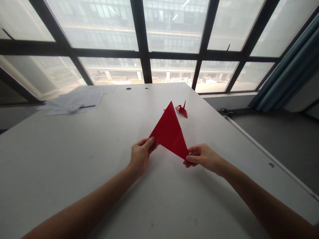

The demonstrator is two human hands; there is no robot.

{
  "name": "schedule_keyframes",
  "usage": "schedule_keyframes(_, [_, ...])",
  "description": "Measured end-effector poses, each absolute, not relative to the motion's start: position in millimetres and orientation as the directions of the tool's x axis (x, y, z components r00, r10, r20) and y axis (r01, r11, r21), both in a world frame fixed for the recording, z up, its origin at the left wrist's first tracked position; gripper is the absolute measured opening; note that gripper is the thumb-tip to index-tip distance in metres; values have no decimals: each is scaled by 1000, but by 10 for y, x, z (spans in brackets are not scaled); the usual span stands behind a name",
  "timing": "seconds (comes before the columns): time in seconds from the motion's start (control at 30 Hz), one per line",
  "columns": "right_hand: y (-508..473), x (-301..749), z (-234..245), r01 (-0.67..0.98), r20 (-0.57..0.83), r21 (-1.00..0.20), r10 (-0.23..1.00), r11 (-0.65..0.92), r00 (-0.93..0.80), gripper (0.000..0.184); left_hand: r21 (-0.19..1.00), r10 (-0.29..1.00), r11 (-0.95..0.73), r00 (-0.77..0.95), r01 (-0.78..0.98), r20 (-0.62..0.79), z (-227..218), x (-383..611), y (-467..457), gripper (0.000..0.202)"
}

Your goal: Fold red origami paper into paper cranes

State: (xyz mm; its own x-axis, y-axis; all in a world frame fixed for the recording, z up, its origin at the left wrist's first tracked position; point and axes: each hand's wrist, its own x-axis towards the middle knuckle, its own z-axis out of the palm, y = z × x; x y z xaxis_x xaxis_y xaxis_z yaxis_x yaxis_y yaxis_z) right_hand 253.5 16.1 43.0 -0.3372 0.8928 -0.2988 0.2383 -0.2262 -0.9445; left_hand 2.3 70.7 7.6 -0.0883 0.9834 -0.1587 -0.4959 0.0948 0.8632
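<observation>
A sheet of red paper (170,131), folded into a triangle, is held up above the white table with one point upward. My left hand (142,154) pinches its left corner between thumb and fingers. At the lower right corner, my right hand (200,157) grips the paper the same way. Behind the triangle, a red paper crane (182,109) sits on the table. A small bit of red shows at the triangle's left edge; most of it is hidden, so I cannot tell what it belongs to.
The white table (82,159) stretches toward large black-framed windows (171,26). Loose white papers (82,96) with a dark pen (87,106) lie at the far left. Beyond the table's right edge are a dark coiled object (226,112) and a blue curtain (286,63).
</observation>
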Motion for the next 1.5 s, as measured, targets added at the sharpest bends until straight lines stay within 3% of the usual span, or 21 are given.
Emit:
schedule_keyframes(0.17, [142,2588,462,291,-293,-938,881,-189,-372,31,868,983,86,-101,-489,-154,70,24,713,32])
schedule_keyframes(0.3, [169,2684,498,360,-353,-912,820,-196,-450,46,871,982,90,-104,-483,-159,85,21,715,33])
schedule_keyframes(0.37, [209,2714,501,353,-344,-913,852,-205,-394,53,872,983,98,-92,-480,-161,106,26,693,32])
schedule_keyframes(0.5, [281,2681,488,103,-163,-983,978,-150,-129,75,883,983,164,-3,-439,-184,154,80,567,27])
schedule_keyframes(0.63, [281,2621,470,-76,-133,-987,987,-140,-91,91,915,973,230,70,-332,-219,171,160,410,26])
schedule_keyframes(0.9, [275,2634,354,39,-173,-984,985,-174,26,85,971,971,212,135,-113,-196,172,198,309,29])
schedule_keyframes(1.0, [287,2630,336,81,-194,-977,979,-199,66,86,986,973,165,164,-10,-161,192,175,315,38])
schedule_keyframes(1.13, [299,2629,312,99,-209,-971,974,-218,92,87,992,999,-35,-2,123,36,219,136,317,35])
schedule_keyframes(1.23, [303,2635,269,159,-222,-960,973,-230,67,91,901,950,-288,-19,324,311,235,129,265,18])
schedule_keyframes(1.3, [304,2640,232,215,-203,-954,978,-210,56,93,755,877,-474,166,453,451,238,151,187,15])
schedule_keyframes(1.4, [305,2648,183,234,-171,-956,985,-175,40,95,465,679,-730,613,501,404,219,216,25,24])
schedule_keyframes(1.5, [304,2654,161,240,-166,-956,986,-169,35,93,339,599,-796,734,501,320,168,279,-124,43])
